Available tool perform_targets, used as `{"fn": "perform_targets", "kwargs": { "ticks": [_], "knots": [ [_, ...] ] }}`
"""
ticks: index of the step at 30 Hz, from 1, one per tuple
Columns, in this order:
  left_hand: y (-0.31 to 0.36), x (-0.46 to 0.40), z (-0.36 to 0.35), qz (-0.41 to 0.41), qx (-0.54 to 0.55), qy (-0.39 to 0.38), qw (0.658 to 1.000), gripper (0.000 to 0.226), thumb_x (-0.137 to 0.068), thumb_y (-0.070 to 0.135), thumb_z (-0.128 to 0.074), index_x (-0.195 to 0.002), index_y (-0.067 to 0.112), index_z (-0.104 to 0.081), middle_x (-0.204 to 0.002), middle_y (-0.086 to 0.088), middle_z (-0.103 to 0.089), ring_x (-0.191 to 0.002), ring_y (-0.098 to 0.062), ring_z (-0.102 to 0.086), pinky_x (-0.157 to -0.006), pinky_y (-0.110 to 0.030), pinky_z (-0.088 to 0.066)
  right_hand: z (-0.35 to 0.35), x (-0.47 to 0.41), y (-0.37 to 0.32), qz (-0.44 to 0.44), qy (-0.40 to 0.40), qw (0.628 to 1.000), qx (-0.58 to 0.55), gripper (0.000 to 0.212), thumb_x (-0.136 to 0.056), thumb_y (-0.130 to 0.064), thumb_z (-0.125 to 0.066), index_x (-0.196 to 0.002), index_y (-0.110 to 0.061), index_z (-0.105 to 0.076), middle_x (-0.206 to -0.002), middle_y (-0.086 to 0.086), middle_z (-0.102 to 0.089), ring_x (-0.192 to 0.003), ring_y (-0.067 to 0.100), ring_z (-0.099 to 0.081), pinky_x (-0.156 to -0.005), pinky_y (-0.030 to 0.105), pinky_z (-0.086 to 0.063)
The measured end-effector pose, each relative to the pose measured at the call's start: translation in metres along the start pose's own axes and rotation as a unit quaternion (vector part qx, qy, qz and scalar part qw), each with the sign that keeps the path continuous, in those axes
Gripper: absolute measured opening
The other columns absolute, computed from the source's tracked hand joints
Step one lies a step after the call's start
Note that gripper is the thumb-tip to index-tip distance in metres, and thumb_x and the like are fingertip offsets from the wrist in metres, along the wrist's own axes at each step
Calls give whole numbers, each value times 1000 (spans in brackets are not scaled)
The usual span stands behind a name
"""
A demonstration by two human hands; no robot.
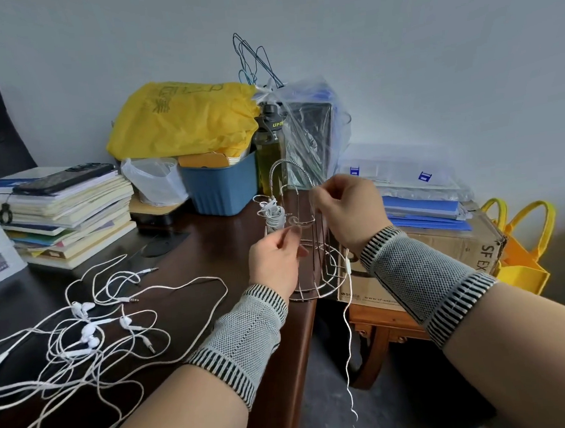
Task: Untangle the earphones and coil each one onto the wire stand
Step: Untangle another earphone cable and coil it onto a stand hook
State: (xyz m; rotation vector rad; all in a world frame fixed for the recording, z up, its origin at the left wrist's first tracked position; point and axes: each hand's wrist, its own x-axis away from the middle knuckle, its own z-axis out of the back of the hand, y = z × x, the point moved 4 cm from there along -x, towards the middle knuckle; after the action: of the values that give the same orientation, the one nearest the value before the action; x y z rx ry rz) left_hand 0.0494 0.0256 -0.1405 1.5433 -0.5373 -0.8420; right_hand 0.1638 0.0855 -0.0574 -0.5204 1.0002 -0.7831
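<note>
Nearest me, on the dark desk (190, 253) to my left, lay the tangled earphones (92, 330), a loose white snarl of cords, buds and plugs. My forearms reached out over it, each wrist in a grey knit band. One white cord (348, 343) hung off the desk edge beneath my right wrist and ran up toward that hand.

My left hand (276, 261) had its fingers curled at the front of the wire stand (315, 271); it seemed to pinch something thin there, though I could not make out what. My right hand (344, 209), a little apart and higher, pinched the cord beside the stand's upright loops. The stand stood at the desk's right corner, and one coiled earphone (272, 214) already sat bundled on its left hook.

Further back were a stack of books (70, 215) with a phone (64, 177) on top, a blue bin (221, 188), a yellow bag (184, 120) and a dark bottle (270, 148) against the wall.
</note>
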Motion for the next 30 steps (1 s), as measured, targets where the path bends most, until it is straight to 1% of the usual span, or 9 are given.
{"fn": "perform_targets", "kwargs": {
  "ticks": [5,9,11,14,16,19,22,25,30],
  "knots": [
    [-3,10,-9,31,62,9,998,17,-95,17,-60,-81,15,-69,-46,9,-56,-42,-6,-42,-46,-20,-37,-19,8,-29,114,-56,961,246,20,-94,-27,-52,-87,-15,-66,-83,3,-67,-77,23,-64,-73,40,-55],
    [0,13,-9,52,140,-5,989,37,-94,-7,-47,-69,12,-64,-49,5,-58,-48,-10,-49,-47,-19,-40,-27,29,-47,199,-106,900,374,21,-94,-20,-44,-99,-10,-61,-103,6,-53,-77,26,-56,-62,33,-40],
    [7,16,-12,73,234,-53,968,46,-98,-3,-36,-65,6,-67,-54,-3,-62,-49,-16,-59,-47,-17,-47,-31,39,-48,215,-112,879,411,21,-93,-17,-44,-102,-7,-61,-108,8,-47,-71,24,-43,-59,34,-35],
    [9,15,-17,126,376,-121,910,57,-100,8,-31,-57,7,-69,-59,-9,-62,-56,-20,-64,-56,-21,-51,-34,52,-44,270,-26,873,406,8,-72,-11,-70,-73,-5,-64,-86,10,-54,-55,22,-46,-46,26,-28],
    [5,16,-19,178,427,-129,877,58,-100,11,-33,-54,7,-69,-55,-9,-62,-52,-18,-64,-51,-19,-51,-33,59,-35,264,6,887,379,18,-59,-10,-79,-60,-6,-62,-71,9,-53,-45,22,-48,-42,21,-22],
    [-3,14,-16,165,355,-66,918,29,-98,9,-44,-80,8,-67,-63,-5,-63,-56,-13,-61,-53,-21,-50,-33,69,-13,247,19,907,340,12,-66,-14,-76,-72,-8,-67,-74,6,-55,-46,23,-52,-38,23,-29],
    [-7,10,-7,16,121,-4,993,18,-96,9,-56,-101,20,-71,-69,6,-68,-51,-1,-55,-50,-17,-44,-24,70,13,182,38,958,216,19,-82,-20,-58,-85,-11,-74,-78,3,-60,-50,20,-56,-44,25,-44],
    [-7,12,-4,-4,64,-9,998,16,-96,18,-59,-109,24,-68,-68,7,-71,-47,-1,-52,-47,-16,-41,-10,62,35,65,40,989,130,13,-89,-12,-63,-91,-12,-76,-86,4,-68,-71,18,-62,-65,24,-44],
    [-1,18,-5,3,62,-2,998,14,-97,18,-58,-103,28,-64,-71,6,-73,-46,-2,-49,-44,-16,-40,7,50,58,-71,7,991,111,18,-91,-31,-63,-86,-15,-71,-74,-3,-68,-61,10,-60,-61,26,-52]
  ]
}}
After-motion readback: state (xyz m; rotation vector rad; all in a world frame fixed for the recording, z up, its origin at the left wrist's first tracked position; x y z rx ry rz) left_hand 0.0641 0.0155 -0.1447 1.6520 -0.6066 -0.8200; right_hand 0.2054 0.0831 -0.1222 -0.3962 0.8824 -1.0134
